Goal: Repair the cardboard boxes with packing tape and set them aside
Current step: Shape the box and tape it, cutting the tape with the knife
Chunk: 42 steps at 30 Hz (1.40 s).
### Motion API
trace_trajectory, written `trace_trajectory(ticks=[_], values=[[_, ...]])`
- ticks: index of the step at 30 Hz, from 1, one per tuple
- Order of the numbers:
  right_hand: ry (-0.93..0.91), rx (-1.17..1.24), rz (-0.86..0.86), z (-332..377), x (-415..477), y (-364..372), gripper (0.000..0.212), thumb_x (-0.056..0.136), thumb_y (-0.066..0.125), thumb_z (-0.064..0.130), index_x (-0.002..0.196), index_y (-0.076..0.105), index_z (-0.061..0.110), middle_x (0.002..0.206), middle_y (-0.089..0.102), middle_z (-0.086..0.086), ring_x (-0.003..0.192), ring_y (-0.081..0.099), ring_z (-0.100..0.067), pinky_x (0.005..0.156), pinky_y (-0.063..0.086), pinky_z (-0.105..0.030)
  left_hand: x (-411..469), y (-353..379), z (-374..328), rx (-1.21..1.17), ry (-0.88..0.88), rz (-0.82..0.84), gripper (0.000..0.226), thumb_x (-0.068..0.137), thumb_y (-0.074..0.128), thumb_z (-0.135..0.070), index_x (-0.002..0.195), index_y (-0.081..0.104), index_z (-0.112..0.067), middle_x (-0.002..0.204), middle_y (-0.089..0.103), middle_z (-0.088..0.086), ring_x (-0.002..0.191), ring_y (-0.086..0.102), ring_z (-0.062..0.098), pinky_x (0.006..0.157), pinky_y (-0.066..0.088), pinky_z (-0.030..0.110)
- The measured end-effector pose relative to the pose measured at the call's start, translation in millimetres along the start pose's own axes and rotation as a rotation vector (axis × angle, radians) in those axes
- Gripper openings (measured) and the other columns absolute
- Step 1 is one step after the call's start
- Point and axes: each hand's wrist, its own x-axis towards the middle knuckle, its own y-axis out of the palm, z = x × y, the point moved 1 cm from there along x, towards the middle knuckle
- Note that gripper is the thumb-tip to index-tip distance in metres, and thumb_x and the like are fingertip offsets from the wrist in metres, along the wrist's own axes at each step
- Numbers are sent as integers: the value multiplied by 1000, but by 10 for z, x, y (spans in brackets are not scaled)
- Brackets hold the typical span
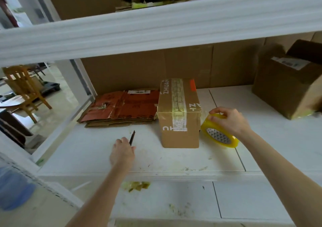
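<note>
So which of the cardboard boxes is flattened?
The reddish-brown box at left, collapsed flat; the taped box beside it and the large box at right are assembled.

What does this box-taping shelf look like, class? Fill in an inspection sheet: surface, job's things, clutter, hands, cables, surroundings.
Surface: white shelf board, scuffed and stained towards its front edge.
Job's things: small taped box upright at centre; yellow tape roll just right of it; flattened cardboard stacked to its left; larger box at far right.
Clutter: crumpled tape scrap on the front ledge.
Hands: left hand holds a dark blade; right hand grips the tape roll, fingers curled over its rim.
Cables: nothing seen.
Surroundings: upper shelf overhead; wooden chair beyond the frame at left.
</note>
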Motion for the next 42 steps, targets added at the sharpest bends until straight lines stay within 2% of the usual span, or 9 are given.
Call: trace_trajectory(ticks=[6,8,11,14,18,24,29,39,42], values=[[48,154,105,5,0,-45,37,88,63,48,121,62,31,109,54,7,102,54,-18,84,52,-36,-77,-166,-96,-179,-33,-132,25,99,39,-10,118,53,-1,109,50,15,76,52,26,64,43,38],[70,209,142,-31,0,-68,38,90,63,43,126,60,29,111,55,4,102,56,-20,84,53,-35,-228,-352,-295,-377,84,-309,25,99,40,-11,114,55,2,102,47,15,66,47,24,58,42,37],[124,289,159,-83,2,-82,39,90,63,38,128,59,28,115,57,-1,100,58,-22,79,52,-31,-525,-635,-834,-515,370,-484,18,98,47,-18,106,58,-6,98,42,1,62,45,6,50,32,14],[86,233,132,-107,-4,-67,40,89,62,45,126,59,30,116,59,0,102,58,-22,86,54,-37,-687,-738,-1510,-501,578,-432,18,97,48,-25,103,58,-11,103,47,-4,67,50,2,57,39,12],[8,37,88,-108,-25,-77,35,94,47,54,124,52,38,116,61,2,101,58,-21,84,54,-40,-618,-652,-2000,-392,580,-276,27,101,41,-29,121,53,-15,100,61,-1,87,62,17,68,51,30],[-12,-126,4,-140,47,-218,36,88,53,54,122,50,44,113,62,-2,104,57,-25,72,43,-31,-481,-436,-1972,-298,566,-326,19,101,41,-26,111,52,-14,87,60,1,71,51,16,56,38,28],[5,-331,90,-163,55,-306,43,89,55,53,130,45,45,116,61,-3,106,57,-26,82,48,-34,-530,-273,-1965,-270,534,-220,17,102,39,-25,107,50,-14,82,56,-2,70,56,17,55,41,28],[7,-369,205,-81,143,-150,29,93,50,50,121,57,48,125,59,3,114,54,-23,77,37,-30,-532,-293,-1798,-380,525,-176,12,99,48,-21,102,56,-12,82,56,-3,72,59,20,57,42,29],[31,-312,168,-76,152,-152,24,91,50,52,112,61,47,119,61,1,106,56,-23,74,38,-30,-606,-420,-1791,-377,590,-285,16,97,52,-18,107,63,-11,89,60,-2,75,53,12,63,40,25]])
